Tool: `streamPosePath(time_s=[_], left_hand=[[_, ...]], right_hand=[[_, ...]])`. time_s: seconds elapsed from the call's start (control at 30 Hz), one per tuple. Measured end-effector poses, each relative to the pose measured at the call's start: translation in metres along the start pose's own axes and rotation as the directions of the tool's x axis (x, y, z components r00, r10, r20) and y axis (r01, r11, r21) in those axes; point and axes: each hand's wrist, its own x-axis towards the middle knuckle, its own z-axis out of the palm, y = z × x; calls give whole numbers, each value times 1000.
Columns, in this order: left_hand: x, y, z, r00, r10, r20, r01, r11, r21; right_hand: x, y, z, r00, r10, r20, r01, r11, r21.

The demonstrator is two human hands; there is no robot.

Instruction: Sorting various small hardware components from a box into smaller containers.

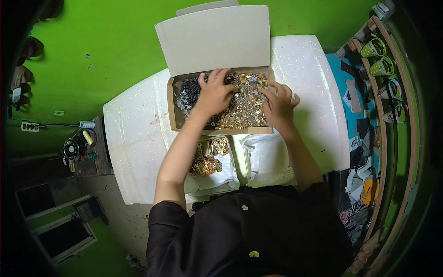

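A shallow cardboard box [173, 108] lies on the table with its lid raised at the back. Small dark bead-like pieces [188, 92] fill its left side, and small gold and silver metal pieces [247, 108] fill the middle and right. Over the border between the two lots, my left hand [215, 92] spreads its fingers, the tips down among the pieces. At the box's right edge, my right hand [280, 106] has its fingers apart, one of them reaching in over the gold pieces. I see nothing gripped in either hand.
Between my forearms are a white packet [267, 157] and larger gold ornaments [206, 166] on white wrapping. The sparkly white table [318, 101] meets a green wall. Right of it, a wooden rack [383, 175] carries green sandals [382, 67]; scraps lie below. A small machine [71, 148] stands left.
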Motion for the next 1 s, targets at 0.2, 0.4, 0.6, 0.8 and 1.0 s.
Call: streamPosePath(time_s=[0.2,0.4,0.6,0.8,1.0], left_hand=[[12,36,51,991,123,-43,-119,990,79],[11,23,65,992,126,12,-126,982,143],[5,8,51,994,114,6,-114,992,56],[11,10,41,998,55,0,-55,995,83],[21,22,74,983,166,-83,-157,982,106]], right_hand=[[15,0,21,982,184,42,-185,982,39],[12,3,20,954,301,-2,-301,953,29],[10,8,23,942,336,-2,-334,938,88],[8,8,30,937,347,-51,-339,933,121],[7,7,27,941,333,-55,-326,940,100]])
